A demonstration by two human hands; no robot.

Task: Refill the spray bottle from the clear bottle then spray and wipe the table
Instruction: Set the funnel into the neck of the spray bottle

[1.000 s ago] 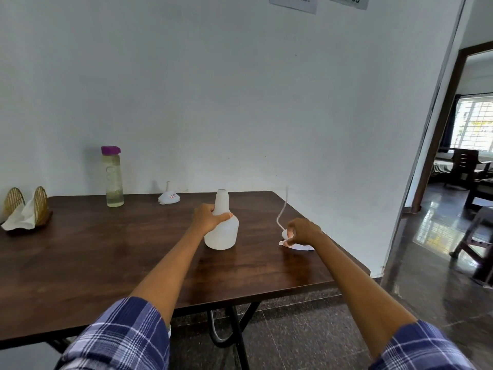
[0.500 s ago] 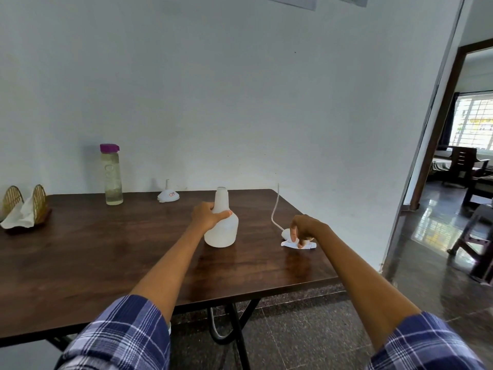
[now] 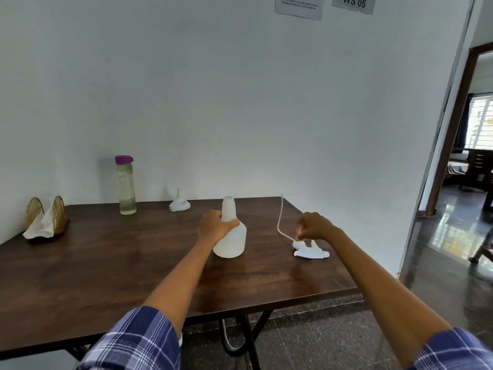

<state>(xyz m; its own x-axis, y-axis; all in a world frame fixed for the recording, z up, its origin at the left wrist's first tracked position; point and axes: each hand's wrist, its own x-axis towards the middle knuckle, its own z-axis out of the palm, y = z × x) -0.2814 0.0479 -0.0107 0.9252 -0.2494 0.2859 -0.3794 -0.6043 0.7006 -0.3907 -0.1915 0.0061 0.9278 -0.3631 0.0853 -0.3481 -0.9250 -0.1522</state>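
Left hand (image 3: 213,227) grips the neck of the uncapped white spray bottle (image 3: 231,241) at table (image 3: 106,263) centre, contents unreadable; right hand (image 3: 314,226), fingers curled, hangs just over the sprayer head (image 3: 310,251) at 3 o'clock, contact unclear. Clear bottle (image 3: 126,185), purple cap, pale liquid low, at 10 o'clock. Wall sign (image 3: 354,2) reads "WS 05"; dark wood, white wall.

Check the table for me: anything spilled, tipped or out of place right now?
No spill shows. The spray bottle stands upright with its neck open, gripped by the left hand. Its spray head lies on its side near the table's right edge, tube sticking up, under the right hand. The clear bottle remains capped.
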